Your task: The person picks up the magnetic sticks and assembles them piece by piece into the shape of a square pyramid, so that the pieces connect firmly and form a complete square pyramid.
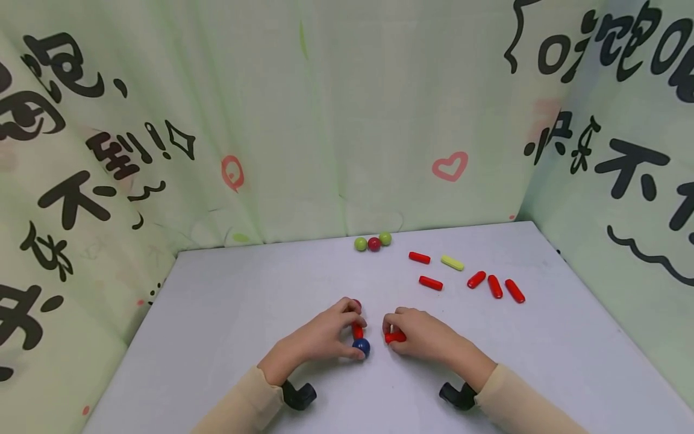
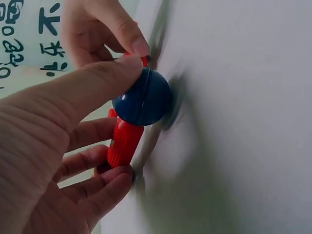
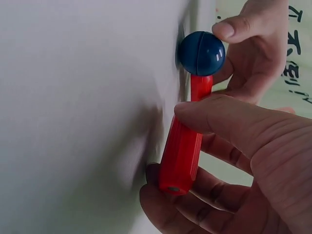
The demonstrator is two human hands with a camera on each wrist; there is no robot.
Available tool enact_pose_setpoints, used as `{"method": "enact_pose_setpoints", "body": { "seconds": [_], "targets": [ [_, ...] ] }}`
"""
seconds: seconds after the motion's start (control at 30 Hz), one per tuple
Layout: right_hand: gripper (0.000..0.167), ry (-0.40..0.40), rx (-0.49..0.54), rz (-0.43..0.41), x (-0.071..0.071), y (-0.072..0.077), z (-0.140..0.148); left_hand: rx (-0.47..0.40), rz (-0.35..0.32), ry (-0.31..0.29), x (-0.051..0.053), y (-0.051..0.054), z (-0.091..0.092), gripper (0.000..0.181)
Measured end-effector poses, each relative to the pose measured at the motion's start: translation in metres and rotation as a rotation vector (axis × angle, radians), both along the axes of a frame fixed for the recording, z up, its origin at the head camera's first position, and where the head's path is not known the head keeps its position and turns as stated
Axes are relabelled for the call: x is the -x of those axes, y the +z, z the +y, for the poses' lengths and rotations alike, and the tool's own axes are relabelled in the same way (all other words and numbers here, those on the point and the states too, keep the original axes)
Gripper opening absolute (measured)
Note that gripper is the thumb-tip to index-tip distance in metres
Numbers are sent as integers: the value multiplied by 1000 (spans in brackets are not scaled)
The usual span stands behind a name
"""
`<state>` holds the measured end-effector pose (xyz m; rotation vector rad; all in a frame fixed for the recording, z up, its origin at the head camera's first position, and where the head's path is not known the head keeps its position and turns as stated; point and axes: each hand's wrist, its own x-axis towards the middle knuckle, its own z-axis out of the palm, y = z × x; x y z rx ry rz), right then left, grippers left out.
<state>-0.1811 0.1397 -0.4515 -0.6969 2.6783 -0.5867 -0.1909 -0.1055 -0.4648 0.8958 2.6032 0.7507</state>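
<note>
My left hand grips a red rod with a blue ball at its near end; the thumb presses on the ball. At the rod's far end a dark red ball shows partly behind the fingers in the head view. Just to the right, my right hand pinches another red rod between thumb and fingers. In the right wrist view the rod's bare end faces the camera. A small gap separates this rod from the blue ball in the head view.
At the table's back edge lie two green balls and a dark red ball. Several red rods and a yellow rod lie at the back right. A curtain with writing stands behind the table.
</note>
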Motion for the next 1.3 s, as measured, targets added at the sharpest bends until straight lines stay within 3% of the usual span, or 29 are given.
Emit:
{"method": "enact_pose_setpoints", "body": {
  "seconds": [0.33, 0.77, 0.9, 1.03, 1.3],
  "targets": [
    [19, 68, 75, -46, -4, -5, -15, -13, -1, -18, 7, -2, -2, 49],
    [12, 89, 129, -31, -4, -5, -20, -21, 16, -14, 5, 1, -1, 49],
    [13, 32, 145, -14, 4, -2, -15, -24, 22, -14, 5, 2, -1, 49],
    [18, -75, 147, 24, 18, -1, -10, -24, 11, -11, 6, 2, 0, 49],
    [31, -164, 82, 188, 53, -3, 1, -13, 3, -7, 7, 1, 1, 49]
  ]
}}
